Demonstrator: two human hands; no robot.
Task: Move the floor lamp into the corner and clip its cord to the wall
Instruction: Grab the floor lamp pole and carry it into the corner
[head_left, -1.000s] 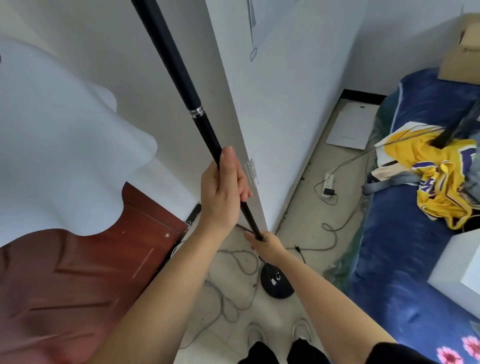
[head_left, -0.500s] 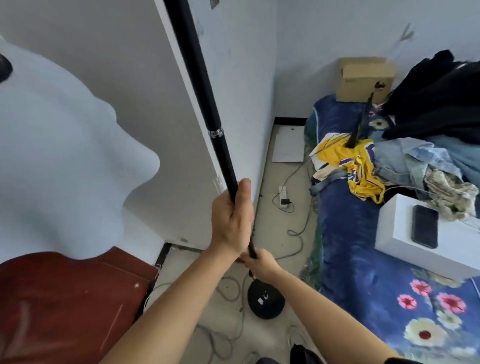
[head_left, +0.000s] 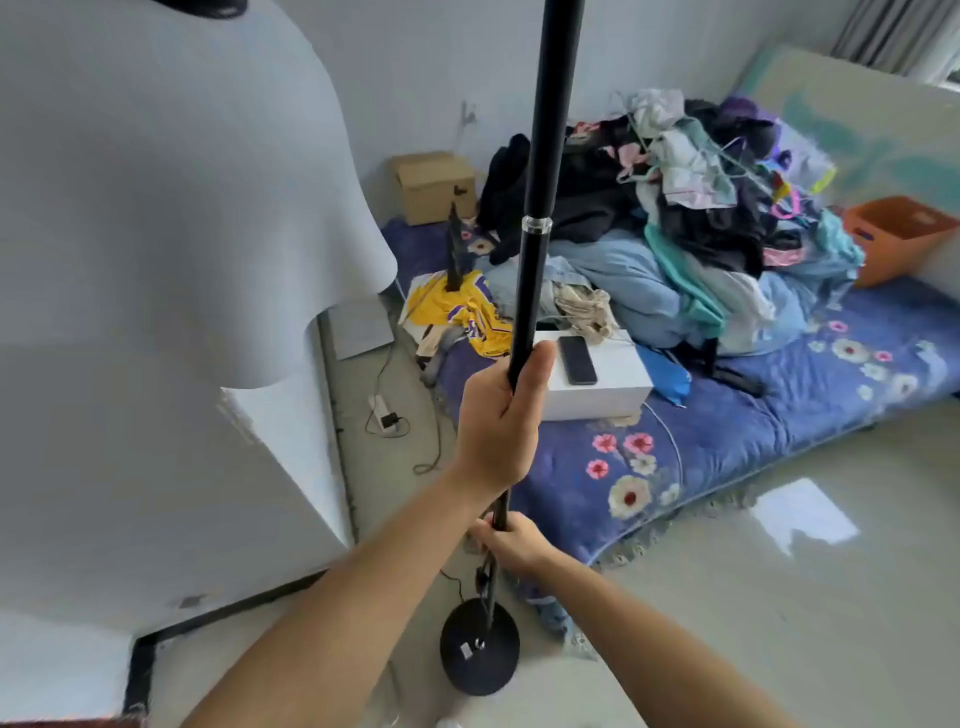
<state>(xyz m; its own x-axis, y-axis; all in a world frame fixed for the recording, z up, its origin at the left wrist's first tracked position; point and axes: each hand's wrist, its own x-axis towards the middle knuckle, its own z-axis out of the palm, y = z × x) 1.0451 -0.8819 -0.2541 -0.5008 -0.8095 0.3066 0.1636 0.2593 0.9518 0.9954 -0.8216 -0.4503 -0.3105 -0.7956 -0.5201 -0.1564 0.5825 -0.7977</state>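
Observation:
The floor lamp's black pole (head_left: 540, 171) stands nearly upright in the middle of the view, with a silver ring partway up. Its round black base (head_left: 479, 647) is close to the pale floor; I cannot tell whether it touches. The white lampshade (head_left: 156, 208) fills the upper left. My left hand (head_left: 498, 426) is wrapped around the pole at mid-height. My right hand (head_left: 511, 543) grips the pole lower down, just above the base. A thin black cord (head_left: 453, 578) trails from the pole's foot towards the wall.
A white wall (head_left: 291, 467) with a dark skirting runs along the left. A power strip (head_left: 382, 413) with cables lies by it. A blue floral mattress (head_left: 727, 441) on the right carries a clothes pile, a white box (head_left: 613, 387) with a phone, a cardboard box and an orange bin.
The view has swung right and away from the red door and wall edge. The lamp has come with it and now stands more upright beside the mattress. Both hands keep their grip.

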